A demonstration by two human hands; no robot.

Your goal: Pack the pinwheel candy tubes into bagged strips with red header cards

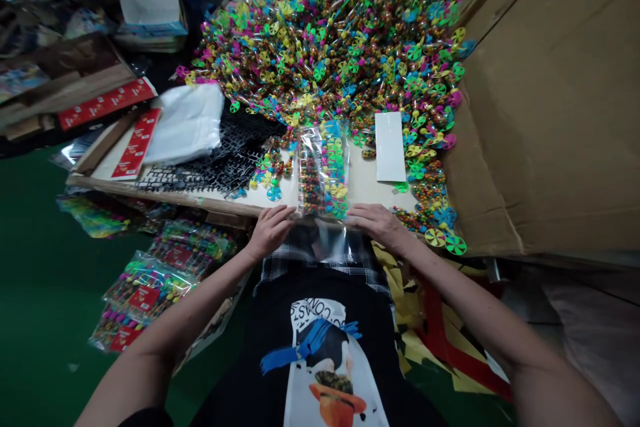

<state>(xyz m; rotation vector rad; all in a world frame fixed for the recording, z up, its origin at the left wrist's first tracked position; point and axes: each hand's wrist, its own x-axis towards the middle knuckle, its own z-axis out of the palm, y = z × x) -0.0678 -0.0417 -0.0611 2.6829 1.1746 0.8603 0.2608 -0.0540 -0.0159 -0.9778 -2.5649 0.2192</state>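
A clear plastic bag lies on the pale board, packed with tubes of coloured beads and green, yellow and blue plastic pinwheels. Its empty lower end reaches toward my lap. My left hand grips the bag's lower left side, and my right hand grips its lower right side. Both hands have their fingers spread over the plastic. Beyond the bag rises a large heap of loose pinwheel-and-bead toys. A blank white card lies on the board to the right of the bag.
A black perforated sheet, white plastic bags and red printed cards lie left on the board. Filled packs rest on the green floor. A cardboard box flap rises at right.
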